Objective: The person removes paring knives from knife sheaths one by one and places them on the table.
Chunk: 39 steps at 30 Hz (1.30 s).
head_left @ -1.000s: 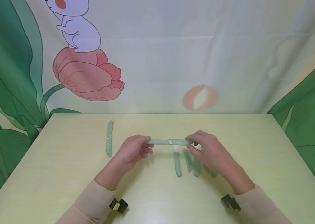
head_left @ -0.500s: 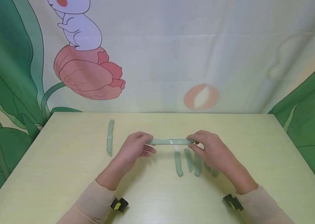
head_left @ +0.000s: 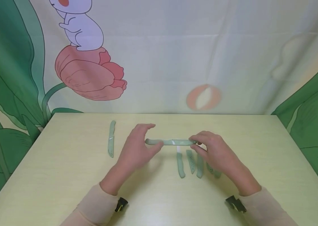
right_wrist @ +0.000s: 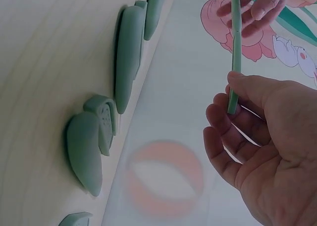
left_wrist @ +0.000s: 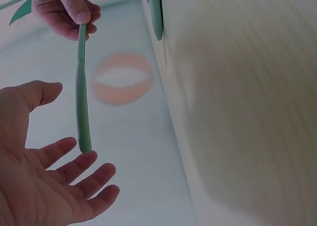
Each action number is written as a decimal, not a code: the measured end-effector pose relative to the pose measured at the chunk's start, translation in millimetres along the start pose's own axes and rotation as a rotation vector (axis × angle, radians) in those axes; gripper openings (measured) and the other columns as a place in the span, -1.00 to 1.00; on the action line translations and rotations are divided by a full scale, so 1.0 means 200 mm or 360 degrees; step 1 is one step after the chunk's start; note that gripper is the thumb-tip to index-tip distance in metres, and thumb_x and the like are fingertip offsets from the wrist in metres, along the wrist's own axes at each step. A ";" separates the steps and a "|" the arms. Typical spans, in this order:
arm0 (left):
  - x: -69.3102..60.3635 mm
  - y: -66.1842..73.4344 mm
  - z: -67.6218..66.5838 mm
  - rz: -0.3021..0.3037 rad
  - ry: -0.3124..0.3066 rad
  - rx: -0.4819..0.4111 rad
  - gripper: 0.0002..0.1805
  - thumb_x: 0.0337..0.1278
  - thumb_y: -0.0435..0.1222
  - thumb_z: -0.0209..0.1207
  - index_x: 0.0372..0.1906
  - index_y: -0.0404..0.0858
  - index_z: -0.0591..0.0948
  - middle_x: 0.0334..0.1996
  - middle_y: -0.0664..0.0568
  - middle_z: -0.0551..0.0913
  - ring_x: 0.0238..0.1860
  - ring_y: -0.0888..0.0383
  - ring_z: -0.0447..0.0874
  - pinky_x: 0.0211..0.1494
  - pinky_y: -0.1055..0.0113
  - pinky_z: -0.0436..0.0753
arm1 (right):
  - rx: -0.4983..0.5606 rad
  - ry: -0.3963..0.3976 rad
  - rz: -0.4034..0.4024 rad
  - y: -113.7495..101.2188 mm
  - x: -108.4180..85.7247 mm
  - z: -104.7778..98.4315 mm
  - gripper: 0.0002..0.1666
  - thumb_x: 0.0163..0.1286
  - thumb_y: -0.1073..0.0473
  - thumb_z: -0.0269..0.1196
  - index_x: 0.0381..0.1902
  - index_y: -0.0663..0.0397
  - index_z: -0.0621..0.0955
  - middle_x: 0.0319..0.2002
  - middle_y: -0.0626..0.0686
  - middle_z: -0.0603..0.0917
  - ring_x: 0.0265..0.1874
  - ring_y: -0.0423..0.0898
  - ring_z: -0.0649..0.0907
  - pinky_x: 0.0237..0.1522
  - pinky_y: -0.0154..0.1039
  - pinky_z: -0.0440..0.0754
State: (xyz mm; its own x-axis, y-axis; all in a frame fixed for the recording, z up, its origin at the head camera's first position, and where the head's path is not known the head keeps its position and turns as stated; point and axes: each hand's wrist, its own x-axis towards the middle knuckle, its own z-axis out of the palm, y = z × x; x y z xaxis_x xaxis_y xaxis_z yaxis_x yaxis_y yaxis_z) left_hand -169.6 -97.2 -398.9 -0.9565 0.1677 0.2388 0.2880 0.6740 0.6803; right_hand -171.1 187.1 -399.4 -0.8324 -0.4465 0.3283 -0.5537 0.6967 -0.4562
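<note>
A pale green sheathed knife (head_left: 167, 142) is held level above the table. My right hand (head_left: 214, 150) pinches its sheath end between thumb and fingers, as the right wrist view also shows. Around the handle (left_wrist: 82, 107), my left hand (head_left: 136, 149) is spread, thumb and fingers apart; in the left wrist view the handle's end lies by the fingertips, and contact is hard to tell. Below on the table lie a knife with a white blade and green handle (head_left: 180, 164), a slotted sheath (head_left: 190, 161), another green handle (head_left: 199, 168), and a further sheath (head_left: 209, 169) partly behind my right hand.
Another sheathed knife (head_left: 111, 139) lies at the left of the pale wooden table (head_left: 153, 201). One more green handle (head_left: 217, 174) shows beneath my right wrist. A printed curtain (head_left: 159, 62) hangs behind the table's back edge.
My left hand has let go of the knife's handle end, its thumb and fingers spreading apart. My right hand keeps its pinch and the knife stays nearly in place.
</note>
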 end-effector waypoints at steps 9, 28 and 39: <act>-0.04 0.07 0.03 0.0449 0.0062 0.0617 -0.33 0.19 -0.08 0.52 0.35 -0.20 0.60 0.26 -0.09 0.59 0.28 -0.16 0.54 0.22 -0.13 0.59 | -0.0020 0.0015 -0.0039 -0.01 0.00 0.00 -0.73 0.41 0.30 0.46 0.05 0.12 0.77 -0.08 0.03 0.79 -0.14 0.00 0.74 -0.04 -0.01 0.74; -0.06 0.08 0.07 0.0591 0.0051 0.0890 -0.66 0.24 -0.23 0.51 0.10 -0.12 0.77 -0.07 0.07 0.69 -0.07 -0.01 0.59 -0.18 0.17 0.59 | -0.0081 0.0000 -0.0094 -0.04 0.00 0.01 -0.73 0.40 0.30 0.46 0.04 0.09 0.77 -0.07 0.01 0.78 -0.13 -0.03 0.72 -0.03 -0.03 0.73; -0.07 0.07 0.09 0.0615 0.0108 0.0946 -0.79 0.23 -0.24 0.52 -0.06 -0.10 0.80 -0.27 0.11 0.63 -0.29 0.07 0.46 -0.30 0.24 0.49 | -0.0092 -0.0004 -0.0090 -0.04 -0.01 0.02 -0.73 0.40 0.29 0.47 0.04 0.09 0.77 -0.05 0.03 0.78 -0.12 -0.02 0.72 -0.03 -0.04 0.74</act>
State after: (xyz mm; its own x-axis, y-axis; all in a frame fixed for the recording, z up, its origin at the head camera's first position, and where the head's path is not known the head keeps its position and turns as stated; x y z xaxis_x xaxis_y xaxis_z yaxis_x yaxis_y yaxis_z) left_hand -153.7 -77.2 -405.3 -0.7806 0.4415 0.4425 0.5130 0.8569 0.0499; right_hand -166.0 180.2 -399.5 -0.8001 -0.4871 0.3502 -0.5973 0.7018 -0.3884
